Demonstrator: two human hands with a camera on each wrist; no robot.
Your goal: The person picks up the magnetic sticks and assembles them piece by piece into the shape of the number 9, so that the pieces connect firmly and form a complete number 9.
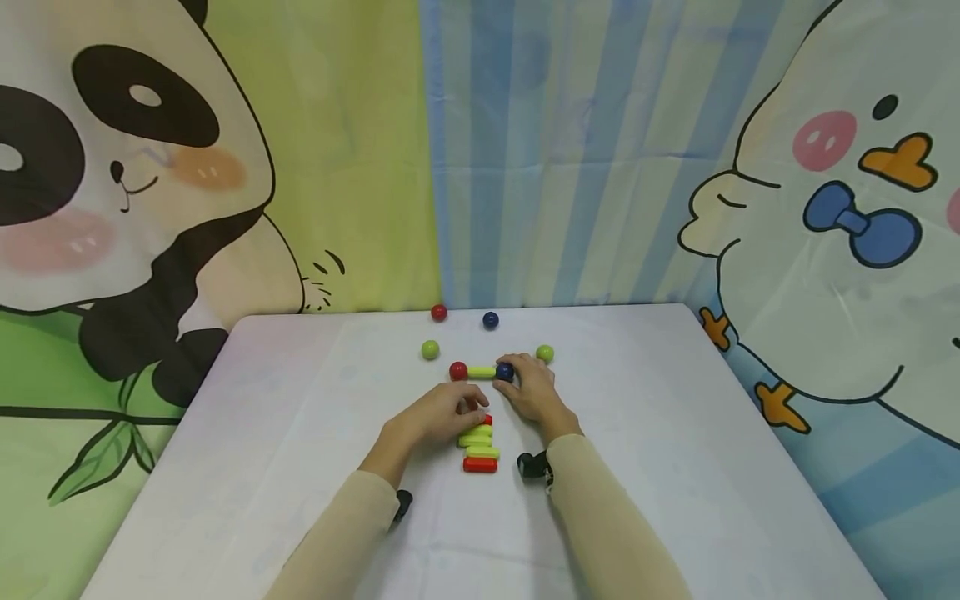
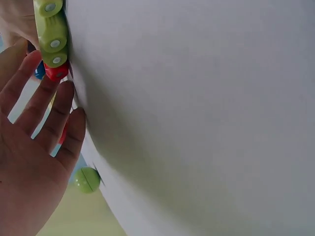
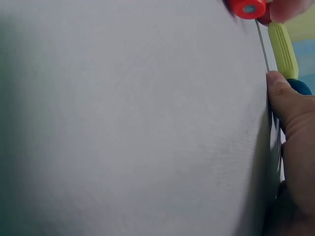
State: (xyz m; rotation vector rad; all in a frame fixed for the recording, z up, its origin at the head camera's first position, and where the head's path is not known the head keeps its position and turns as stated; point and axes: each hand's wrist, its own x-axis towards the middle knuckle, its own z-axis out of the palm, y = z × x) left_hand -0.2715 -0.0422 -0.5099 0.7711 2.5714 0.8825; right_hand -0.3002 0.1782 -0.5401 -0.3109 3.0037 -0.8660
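The right hand (image 1: 534,393) rests on the desk (image 1: 675,467) with its fingertips curled onto a dark blue ball (image 1: 505,372), which sits at the right end of a short yellow-green rod (image 1: 482,372). A red ball (image 1: 458,371) caps the far end of that rod, so ball, rod and ball lie in one line just ahead of both hands. In the right wrist view the thumb (image 3: 288,105) lies beside the blue ball, touching or almost touching it, and the green rod runs away from it.

The left hand (image 1: 438,414) lies just beside the right one, fingers bent down onto the top of a small stack of rods (image 1: 477,446) laid side by side: a red one under the fingertips, yellow-green ones (image 2: 53,34) below it, and a red rod (image 1: 480,465) nearest the person. From the left wrist view the fingers (image 2: 47,110) look fairly straight and close together next to the stack; whether they pinch a rod I cannot tell.

Beyond the hands lie loose balls: a green ball (image 1: 430,349) ahead of the left hand, another green ball (image 1: 545,353) just past the right hand, and further off a red ball (image 1: 438,312) and a blue ball (image 1: 491,319) near the desk's back edge.
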